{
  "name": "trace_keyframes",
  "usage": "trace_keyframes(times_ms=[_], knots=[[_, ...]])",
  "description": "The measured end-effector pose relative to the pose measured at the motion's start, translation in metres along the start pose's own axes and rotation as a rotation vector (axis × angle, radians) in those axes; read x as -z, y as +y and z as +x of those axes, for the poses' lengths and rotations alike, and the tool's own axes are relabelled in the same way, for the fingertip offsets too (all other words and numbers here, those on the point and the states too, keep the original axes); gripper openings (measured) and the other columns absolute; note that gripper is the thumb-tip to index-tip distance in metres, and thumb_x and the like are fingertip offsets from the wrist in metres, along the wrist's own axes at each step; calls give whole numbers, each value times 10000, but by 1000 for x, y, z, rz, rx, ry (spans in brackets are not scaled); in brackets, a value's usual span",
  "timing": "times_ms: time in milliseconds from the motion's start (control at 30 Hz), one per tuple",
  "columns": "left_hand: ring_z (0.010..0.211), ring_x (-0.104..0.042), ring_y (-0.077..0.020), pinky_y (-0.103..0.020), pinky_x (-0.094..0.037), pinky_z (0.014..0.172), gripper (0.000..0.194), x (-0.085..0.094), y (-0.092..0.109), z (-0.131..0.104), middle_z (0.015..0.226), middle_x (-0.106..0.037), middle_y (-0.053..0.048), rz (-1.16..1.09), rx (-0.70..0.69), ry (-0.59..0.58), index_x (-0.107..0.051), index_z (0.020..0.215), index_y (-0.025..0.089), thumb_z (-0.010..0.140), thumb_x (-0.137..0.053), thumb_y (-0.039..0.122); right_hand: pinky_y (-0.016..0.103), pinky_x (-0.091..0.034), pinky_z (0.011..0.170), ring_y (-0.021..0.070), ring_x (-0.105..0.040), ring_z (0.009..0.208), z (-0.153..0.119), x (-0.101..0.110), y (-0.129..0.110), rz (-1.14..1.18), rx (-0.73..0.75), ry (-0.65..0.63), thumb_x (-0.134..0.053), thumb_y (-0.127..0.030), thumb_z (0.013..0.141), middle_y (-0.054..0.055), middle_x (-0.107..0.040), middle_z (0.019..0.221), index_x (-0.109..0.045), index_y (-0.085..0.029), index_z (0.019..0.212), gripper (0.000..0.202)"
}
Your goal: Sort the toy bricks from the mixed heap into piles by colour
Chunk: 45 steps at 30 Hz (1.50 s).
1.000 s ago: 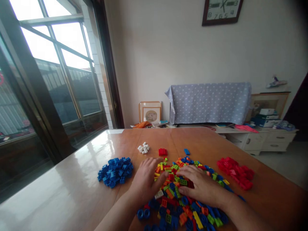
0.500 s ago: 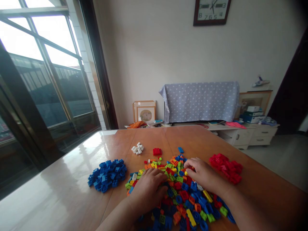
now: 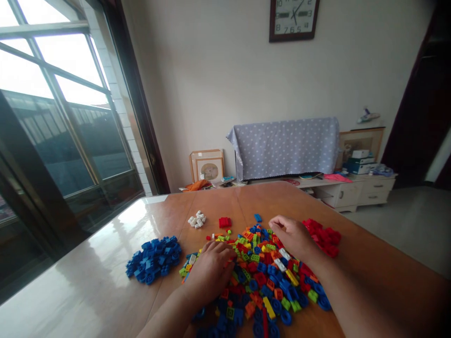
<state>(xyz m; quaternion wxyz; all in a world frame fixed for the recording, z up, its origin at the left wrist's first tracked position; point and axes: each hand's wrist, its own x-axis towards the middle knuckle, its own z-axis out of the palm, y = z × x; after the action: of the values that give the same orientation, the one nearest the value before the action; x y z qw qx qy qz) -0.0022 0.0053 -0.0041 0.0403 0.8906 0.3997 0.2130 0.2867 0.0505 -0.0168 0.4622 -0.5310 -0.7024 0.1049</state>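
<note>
Left hand [image 3: 211, 266], fingers loosely spread, rests on mixed bricks [image 3: 262, 277]; right hand [image 3: 291, 234], fingers curled, is above their far edge, its grip unclear.

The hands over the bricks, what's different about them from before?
The right hand moved forward and to the right, away from the left hand, towards the red heap. I can't tell if either picked up or dropped a brick. The blue heap and white bricks stayed put.
</note>
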Motion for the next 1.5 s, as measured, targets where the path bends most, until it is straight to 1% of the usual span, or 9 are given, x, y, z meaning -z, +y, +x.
trace_keyframes(times_ms=[133,300,433,567,667,767,900,1233,1500], knots=[[1076,-580,-242,-416,-450,968,232,5,11,6,1137,-664,-60,9,-54,7,-651,1112,263,971,-466,252,262,-411,602,177,-573,648,8,14,10,139,-139,195,-530,-545,912,17,-661,671,-645,-218,746,384],[1095,-577,-255,-424,-459,958,239,10,34,18,1182,-660,-57,8,-130,-70,-643,1154,271,966,-496,285,244,-402,558,144,-543,595,16,26,19,506,-305,446,-604,-584,868,-10,-590,607,-606,-208,687,417],[1119,-565,-259,-435,-439,996,279,5,65,31,1194,-656,-53,-11,-199,-125,-624,1210,278,973,-506,366,225,-369,482,111,-481,506,18,32,17,761,-369,508,-665,-579,822,-36,-522,530,-577,-198,640,431],[1258,-493,-282,-456,-382,1083,409,-17,96,39,1330,-599,-60,-25,-268,-163,-579,1293,285,941,-544,489,222,-366,450,104,-489,473,18,35,16,857,-408,528,-706,-555,783,-34,-545,504,-583,-195,631,410],[1304,-460,-291,-477,-335,1123,457,-34,106,43,1375,-572,-55,-13,-280,-184,-580,1286,296,894,-600,531,227,-368,437,109,-500,457,19,37,15,883,-437,538,-722,-541,764,-32,-549,477,-575,-200,623,397],[1252,-498,-286,-472,-352,1102,379,-41,101,47,1336,-591,-59,2,-251,-185,-604,1222,281,879,-630,440,235,-366,422,122,-520,449,19,38,15,896,-454,554,-737,-536,744,-27,-554,460,-559,-207,621,394],[1134,-558,-257,-425,-414,1028,287,-35,81,52,1206,-634,-55,31,-183,-160,-619,1141,258,854,-618,273,235,-360,413,125,-533,446,20,40,14,927,-465,554,-751,-524,734,-26,-556,454,-549,-209,618,391],[1139,-580,-229,-391,-471,1001,317,-19,28,48,1247,-626,-64,42,-22,-46,-625,1232,255,944,-492,254,224,-368,422,118,-536,469,25,39,31,1016,-505,595,-738,-518,745,-29,-564,487,-584,-201,655,364],[1160,-588,-242,-410,-481,1007,321,-24,37,56,1267,-627,-80,36,-44,-59,-643,1234,256,961,-480,300,242,-356,403,110,-484,438,29,44,41,1140,-557,543,-700,-516,770,-49,-498,494,-510,-225,651,367]])
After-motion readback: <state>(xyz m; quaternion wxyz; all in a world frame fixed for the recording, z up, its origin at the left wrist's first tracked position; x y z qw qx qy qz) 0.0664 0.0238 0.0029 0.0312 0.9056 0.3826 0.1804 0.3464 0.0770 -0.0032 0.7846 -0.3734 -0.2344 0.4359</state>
